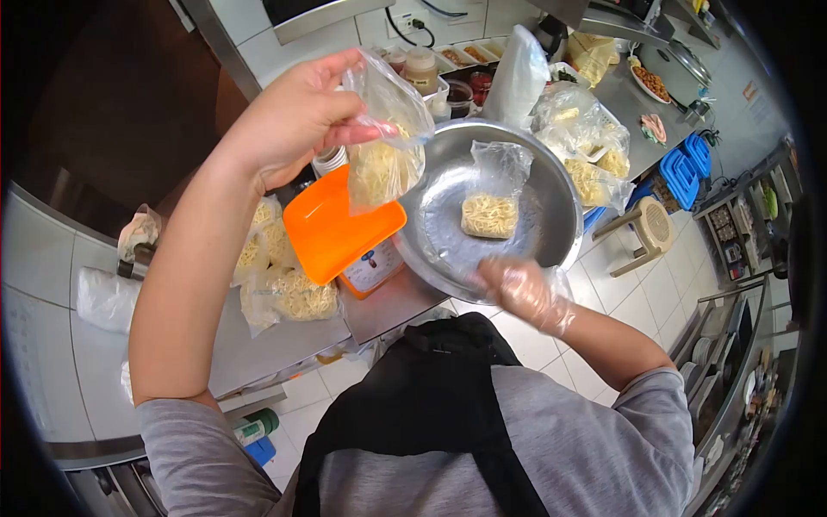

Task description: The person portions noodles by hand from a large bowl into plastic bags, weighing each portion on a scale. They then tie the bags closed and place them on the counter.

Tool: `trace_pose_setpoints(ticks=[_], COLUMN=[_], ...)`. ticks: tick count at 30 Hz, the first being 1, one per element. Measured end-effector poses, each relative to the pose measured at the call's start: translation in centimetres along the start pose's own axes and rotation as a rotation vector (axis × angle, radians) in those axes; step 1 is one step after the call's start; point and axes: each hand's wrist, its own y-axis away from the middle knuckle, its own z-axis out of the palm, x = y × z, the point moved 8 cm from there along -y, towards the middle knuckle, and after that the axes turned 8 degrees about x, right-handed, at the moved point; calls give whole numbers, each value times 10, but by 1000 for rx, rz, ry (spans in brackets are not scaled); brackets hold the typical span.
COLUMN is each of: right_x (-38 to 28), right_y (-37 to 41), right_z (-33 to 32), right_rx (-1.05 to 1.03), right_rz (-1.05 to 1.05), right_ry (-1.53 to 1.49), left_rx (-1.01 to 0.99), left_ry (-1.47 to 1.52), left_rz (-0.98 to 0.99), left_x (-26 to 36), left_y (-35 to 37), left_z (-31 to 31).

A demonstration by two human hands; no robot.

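My left hand [323, 108], bare, pinches the top of a clear plastic bag of noodles [383, 168], which hangs over the orange scale tray [332, 228] beside the bowl. The tray sits on a kitchen scale with a round dial [372, 265]. My right hand [525, 293], in a clear plastic glove, is over the near rim of a large steel bowl [431, 215]; it is blurred, and its fingers are hard to make out. Inside the bowl lies another bag of noodles [489, 215], its loose top pointing away from me.
Bagged noodles [301, 293] lie left of the scale, and more bags [590, 164] fill a tray right of the bowl. Behind stand jars [420, 69] and a roll of plastic bags [519, 77]. A beige stool [650, 228] is on the floor at right.
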Motion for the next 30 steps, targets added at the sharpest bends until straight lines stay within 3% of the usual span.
trace_pose_setpoints(ticks=[1, 2, 3, 4, 5, 7, 8, 11, 13, 16, 17, 19, 23, 24, 29, 30], right_x=[2, 18, 30, 39, 28, 24, 21, -16, 12, 39, 39, 58, 100, 117, 132, 141], right_y=[-15, -31, -37, -46, -57, -72, -75, -92, -91, -64, -56, -42, -5, 7, 13, 14], right_z=[-31, -59, -94, -132, -178, -233, -228, -181, -136, -139, -143, -162, -131, -111, -74, -63], right_rx=[163, 164, 456, 666, 734, 1005, 1012, 869, 700, 707, 702, 761, 751, 854, 586, 535], right_rz=[6, 273, 85, 304, 207, -10, -8, -291, -223, -132, -127, 100, 151, 222, 424, 503], right_ry=[-55, -287, -268, -548, -449, -808, -796, -158, -35, 123, 116, -168, -227, -781, -825, -945], left_rx=[-29, -82, -98, -132, -168, -201, -226, -258, -432, -341, -288, -308, -321, -291, -154, -139], left_ry=[-11, -23, -25, -49, -74, -79, -82, -89, -10, 4, -20, 2, 114, 122, 143, 159], left_rz=[-20, -49, -44, -85, -126, -130, -155, -190, -172, -171, -172, -176, -209, -234, -247, -235], left_x=[-2, -4, -3, -7, -11, -12, -16, -28, -32, -36, -38, -39, -43, -45, -59, -64], left_y=[-3, -5, -8, -10, -12, -16, -19, -29, -34, -40, -43, -48, -58, -61, -69, -69], left_z=[7, 16, 24, 35, 46, 70, 82, 111, 137, 148, 150, 164, 188, 190, 193, 193])
